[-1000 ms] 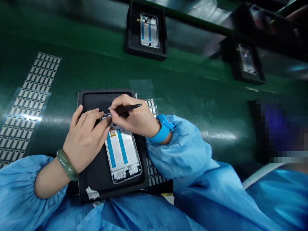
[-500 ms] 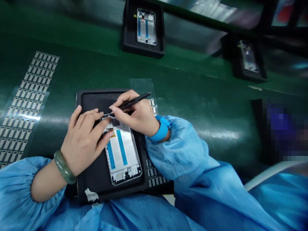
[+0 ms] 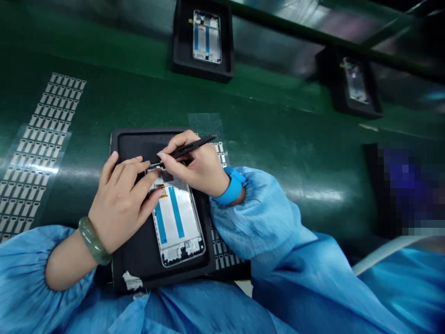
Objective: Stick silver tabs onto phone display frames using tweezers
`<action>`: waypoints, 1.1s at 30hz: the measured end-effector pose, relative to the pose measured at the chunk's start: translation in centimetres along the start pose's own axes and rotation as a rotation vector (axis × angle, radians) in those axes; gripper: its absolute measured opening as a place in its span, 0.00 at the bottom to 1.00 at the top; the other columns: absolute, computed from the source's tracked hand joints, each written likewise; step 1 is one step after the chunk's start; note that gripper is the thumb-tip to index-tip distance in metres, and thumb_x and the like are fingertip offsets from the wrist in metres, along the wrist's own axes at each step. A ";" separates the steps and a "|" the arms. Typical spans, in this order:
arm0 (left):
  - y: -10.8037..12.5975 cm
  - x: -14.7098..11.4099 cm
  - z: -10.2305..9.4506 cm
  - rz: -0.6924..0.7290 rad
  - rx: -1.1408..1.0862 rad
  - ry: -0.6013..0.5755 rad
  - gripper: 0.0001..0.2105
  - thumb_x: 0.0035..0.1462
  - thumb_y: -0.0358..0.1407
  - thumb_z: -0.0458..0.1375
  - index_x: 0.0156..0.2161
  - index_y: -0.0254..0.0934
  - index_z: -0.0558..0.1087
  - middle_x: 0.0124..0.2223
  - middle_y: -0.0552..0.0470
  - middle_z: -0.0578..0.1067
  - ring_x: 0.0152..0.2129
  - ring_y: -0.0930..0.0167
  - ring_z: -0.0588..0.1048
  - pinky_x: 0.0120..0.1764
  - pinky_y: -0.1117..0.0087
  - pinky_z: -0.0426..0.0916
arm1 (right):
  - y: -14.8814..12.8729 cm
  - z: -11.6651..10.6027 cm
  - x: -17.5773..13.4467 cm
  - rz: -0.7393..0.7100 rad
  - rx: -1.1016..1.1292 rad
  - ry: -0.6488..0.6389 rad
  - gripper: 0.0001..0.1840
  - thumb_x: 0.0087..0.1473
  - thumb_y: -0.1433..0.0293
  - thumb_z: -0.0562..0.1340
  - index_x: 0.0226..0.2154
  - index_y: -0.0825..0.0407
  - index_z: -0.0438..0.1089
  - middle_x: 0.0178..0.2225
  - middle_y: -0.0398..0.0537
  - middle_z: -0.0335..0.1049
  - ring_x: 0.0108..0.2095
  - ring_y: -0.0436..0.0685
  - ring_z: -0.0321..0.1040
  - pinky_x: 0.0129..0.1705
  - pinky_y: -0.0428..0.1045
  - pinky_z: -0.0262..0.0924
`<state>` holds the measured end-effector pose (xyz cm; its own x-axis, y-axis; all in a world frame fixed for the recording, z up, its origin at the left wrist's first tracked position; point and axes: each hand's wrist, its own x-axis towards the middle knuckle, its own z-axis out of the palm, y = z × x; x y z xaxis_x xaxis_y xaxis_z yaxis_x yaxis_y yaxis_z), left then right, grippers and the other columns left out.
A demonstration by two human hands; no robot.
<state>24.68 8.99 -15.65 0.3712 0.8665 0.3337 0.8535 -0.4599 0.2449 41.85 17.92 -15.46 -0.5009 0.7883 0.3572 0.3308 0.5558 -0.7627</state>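
An opened phone [image 3: 189, 211], with a silvery inner frame and two blue strips, lies in a shallow black tray [image 3: 130, 260] close to my body. My left hand [image 3: 121, 197] rests over the phone's upper left part, fingers stretched out and thumb apart, fingertips touching its top end. Black tweezers [image 3: 194, 146] sit in a pen grip in my right hand [image 3: 200, 167]. Their tip points down at the phone's top edge, beside my left fingertips. My fingers hide the tip and part of that edge.
Sheets of small pale stickers [image 3: 41, 148] lie at left; another sheet [image 3: 224, 250] is partly under the tray. Two black trays with opened phones stand at the back, one in the middle [image 3: 201, 72] and one at right [image 3: 358, 109]. A blurred dark object [image 3: 373, 195] is at far right.
The two back trays have shifted slightly left in view. Both hands, the tweezers and the phone in front stay almost where they were.
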 end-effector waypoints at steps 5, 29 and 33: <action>0.0 0.1 0.0 0.007 0.010 0.008 0.14 0.58 0.37 0.56 0.47 0.32 0.71 0.45 0.41 0.72 0.48 0.57 0.70 0.57 0.45 0.58 | -0.1 0.2 0.0 -0.134 -0.084 0.011 0.03 0.54 0.71 0.61 0.33 0.55 0.66 0.32 0.43 0.71 0.30 0.46 0.69 0.34 0.43 0.63; -0.1 0.0 0.2 -0.005 -0.002 0.010 0.14 0.58 0.37 0.56 0.47 0.31 0.71 0.45 0.41 0.72 0.48 0.57 0.71 0.57 0.45 0.57 | -0.3 -0.1 0.7 -0.143 -0.125 -0.063 0.03 0.56 0.72 0.59 0.33 0.55 0.64 0.32 0.41 0.70 0.29 0.45 0.68 0.32 0.41 0.62; 0.0 0.1 0.1 -0.004 0.011 0.001 0.14 0.58 0.38 0.55 0.46 0.30 0.71 0.44 0.40 0.72 0.47 0.56 0.71 0.56 0.45 0.57 | -0.4 0.2 0.8 -0.176 -0.186 -0.080 0.03 0.56 0.71 0.58 0.34 0.54 0.65 0.31 0.41 0.70 0.29 0.46 0.68 0.32 0.42 0.62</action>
<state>24.75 9.07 -15.69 0.3677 0.8679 0.3341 0.8587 -0.4548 0.2362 41.14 18.28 -15.03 -0.6231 0.6560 0.4260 0.3703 0.7272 -0.5780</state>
